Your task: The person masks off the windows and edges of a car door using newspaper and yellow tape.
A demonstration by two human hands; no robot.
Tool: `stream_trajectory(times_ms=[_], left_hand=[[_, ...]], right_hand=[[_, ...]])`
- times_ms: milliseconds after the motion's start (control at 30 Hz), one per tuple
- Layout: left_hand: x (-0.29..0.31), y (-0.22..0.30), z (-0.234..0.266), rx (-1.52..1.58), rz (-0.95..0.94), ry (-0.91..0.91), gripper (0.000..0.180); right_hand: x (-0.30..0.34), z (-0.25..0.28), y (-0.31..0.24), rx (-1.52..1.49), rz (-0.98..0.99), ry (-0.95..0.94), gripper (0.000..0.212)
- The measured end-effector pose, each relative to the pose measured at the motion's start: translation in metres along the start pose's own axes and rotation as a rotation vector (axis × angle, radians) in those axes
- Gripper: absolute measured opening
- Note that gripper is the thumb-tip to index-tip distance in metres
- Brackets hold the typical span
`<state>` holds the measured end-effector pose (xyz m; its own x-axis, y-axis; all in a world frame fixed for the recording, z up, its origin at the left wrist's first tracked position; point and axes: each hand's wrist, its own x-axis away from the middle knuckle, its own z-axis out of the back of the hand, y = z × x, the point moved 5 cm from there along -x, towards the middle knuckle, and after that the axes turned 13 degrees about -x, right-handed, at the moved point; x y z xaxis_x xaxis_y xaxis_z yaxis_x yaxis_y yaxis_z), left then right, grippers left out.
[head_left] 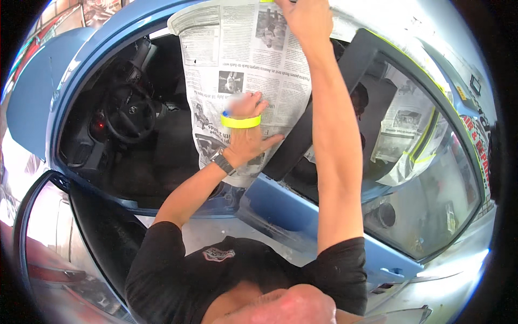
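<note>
1 head-worn fisheye view (its rim black) looks down, close over newspaper [248, 59] and a blue car [302, 202].

Can make out black headlines [278, 68] and fine columns [205, 39] on the newspaper sheet [245, 56], around the left hand [247, 141] and up to the right hand [310, 22]. Can see more newsprint on the paper pieces [391, 137] right of both, and red capitals [483, 143] on the white sign [484, 157] farther right. Can spot an unreadable emblem [218, 254] on the black shirt [259, 267], nearer the body, and a badge [133, 110] on the steering wheel [129, 120], left of both.
</note>
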<state>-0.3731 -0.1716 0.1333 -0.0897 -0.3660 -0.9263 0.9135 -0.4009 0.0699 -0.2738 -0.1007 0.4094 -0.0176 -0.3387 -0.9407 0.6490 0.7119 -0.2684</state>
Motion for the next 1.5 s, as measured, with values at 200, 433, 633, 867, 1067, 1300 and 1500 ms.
stream_trajectory(times_ms=[200, 433, 633, 867, 1067, 1300, 1500], left_hand=[[0.062, -0.032, 0.046, 0.112, 0.125, 0.014, 0.059], [0.191, -0.006, 0.084, 0.538, 0.322, -0.448, 0.035], [0.255, 0.019, 0.096, 0.646, 0.600, -0.748, 0.039], [0.287, 0.029, 0.098, 0.518, 0.701, -0.772, 0.045], [0.295, 0.045, 0.101, 0.423, 0.721, -0.823, 0.044], [0.272, 0.057, 0.087, 0.460, 0.798, -0.982, 0.033], [0.293, 0.038, 0.064, 0.657, 0.729, -1.027, 0.044]], right_hand=[[0.182, 0.013, -0.035, -0.396, 0.057, -0.051, 0.014], [0.387, 0.023, -0.064, -0.581, -0.001, -0.560, 0.018], [0.470, 0.028, -0.058, -0.612, -0.197, -0.776, 0.017], [0.517, 0.034, -0.051, -0.764, -0.365, -0.784, 0.014], [0.546, 0.044, -0.041, -0.821, -0.460, -0.772, 0.019], [0.541, 0.055, -0.020, -0.866, -0.513, -0.704, 0.028], [0.536, 0.054, -0.002, -0.874, -0.539, -0.610, 0.016]])
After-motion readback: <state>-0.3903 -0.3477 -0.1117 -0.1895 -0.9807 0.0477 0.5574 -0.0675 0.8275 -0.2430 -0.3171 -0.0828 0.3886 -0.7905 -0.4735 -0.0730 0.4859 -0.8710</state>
